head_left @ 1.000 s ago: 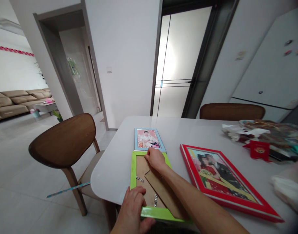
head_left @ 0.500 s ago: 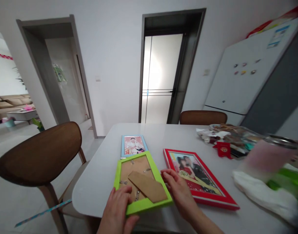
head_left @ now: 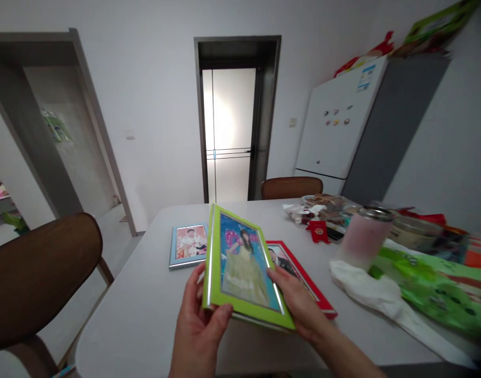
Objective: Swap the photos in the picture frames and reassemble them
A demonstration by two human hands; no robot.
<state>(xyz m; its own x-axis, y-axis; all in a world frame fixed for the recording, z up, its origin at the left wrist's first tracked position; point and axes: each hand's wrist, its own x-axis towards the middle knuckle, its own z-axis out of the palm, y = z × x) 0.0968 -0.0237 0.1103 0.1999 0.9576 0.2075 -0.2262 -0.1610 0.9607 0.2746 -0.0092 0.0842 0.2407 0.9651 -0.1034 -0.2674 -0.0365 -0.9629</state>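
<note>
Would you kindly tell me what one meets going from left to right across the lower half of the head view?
Brown chair → light blue photo frame → green photo frame → red photo frame → pink tumbler → green plastic package.

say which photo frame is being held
The green frame, held by the left hand and right hand; the light blue frame and red frame lie on the table.

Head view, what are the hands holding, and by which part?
A green picture frame: left hand at its lower left corner, right hand on its right edge.
</note>
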